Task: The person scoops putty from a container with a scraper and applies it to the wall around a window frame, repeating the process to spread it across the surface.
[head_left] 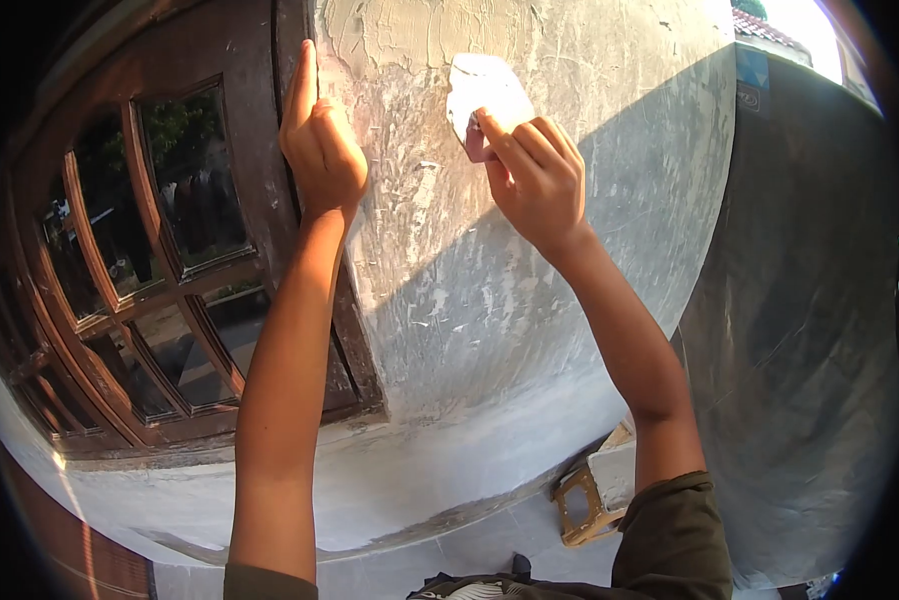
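My left hand [322, 150] is raised at the edge between the dark wooden window frame [288, 110] and the plastered wall [450, 260]. Its index finger points up along the frame, and the other fingers are curled in, with what they hold, if anything, hidden. To the right, my right hand [540, 175] grips a bright white flat piece [492, 90] by its lower edge, thumb and fingers pinched on it. The piece lies close to or against the wall. Rough, uneven plaster [400, 35] covers the wall above it.
Glass panes [195, 180] fill the window on the left. A large dark sheet [800, 300] hangs at the right. Below, a small yellowish stool [582, 508] stands on the tiled floor [410, 575]. Sunlight and shadow split the wall diagonally.
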A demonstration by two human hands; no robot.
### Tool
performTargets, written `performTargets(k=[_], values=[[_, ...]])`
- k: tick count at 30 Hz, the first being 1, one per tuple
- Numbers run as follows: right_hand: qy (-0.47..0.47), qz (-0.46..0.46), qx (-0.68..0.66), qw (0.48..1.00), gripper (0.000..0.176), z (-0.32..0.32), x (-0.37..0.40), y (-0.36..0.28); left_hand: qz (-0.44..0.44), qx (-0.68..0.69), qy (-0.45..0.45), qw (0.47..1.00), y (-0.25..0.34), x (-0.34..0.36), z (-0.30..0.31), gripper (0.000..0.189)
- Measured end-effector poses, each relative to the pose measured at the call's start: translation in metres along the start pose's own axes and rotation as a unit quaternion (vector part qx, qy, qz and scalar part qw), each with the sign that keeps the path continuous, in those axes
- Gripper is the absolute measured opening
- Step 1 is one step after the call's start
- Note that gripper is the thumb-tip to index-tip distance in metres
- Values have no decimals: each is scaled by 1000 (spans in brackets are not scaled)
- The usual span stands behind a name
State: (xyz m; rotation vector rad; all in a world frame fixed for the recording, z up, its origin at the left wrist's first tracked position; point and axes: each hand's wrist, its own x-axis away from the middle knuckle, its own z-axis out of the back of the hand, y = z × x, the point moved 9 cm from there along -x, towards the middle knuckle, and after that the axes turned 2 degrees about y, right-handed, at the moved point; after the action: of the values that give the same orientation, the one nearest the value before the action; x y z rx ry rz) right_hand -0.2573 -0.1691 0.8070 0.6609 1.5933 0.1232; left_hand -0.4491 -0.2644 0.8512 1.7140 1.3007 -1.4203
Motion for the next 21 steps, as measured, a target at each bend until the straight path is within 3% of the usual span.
performTargets(k=[3,5,6,10,13,16,21], values=[[22,4,42,999,42,-13,-19,37,-48,-13,11,999,9,-4,0,54],[17,1,53,998,43,-19,-14,42,-6,2,8,1000,6,-2,0,54],[2,6,54,999,45,-24,-9,41,36,17,4,999,0,-1,0,54],[-49,-17,35,998,48,-28,24,16,38,7,6,999,2,0,1,54],[-46,-17,-11,999,44,-17,41,-19,27,2,2,1000,3,1,1,55],[-19,-7,-7,1000,43,-4,16,-16,25,3,-2,1000,2,-1,-1,54],[23,-18,88,996,39,-9,-33,64,-4,2,6,1000,8,-3,0,55]])
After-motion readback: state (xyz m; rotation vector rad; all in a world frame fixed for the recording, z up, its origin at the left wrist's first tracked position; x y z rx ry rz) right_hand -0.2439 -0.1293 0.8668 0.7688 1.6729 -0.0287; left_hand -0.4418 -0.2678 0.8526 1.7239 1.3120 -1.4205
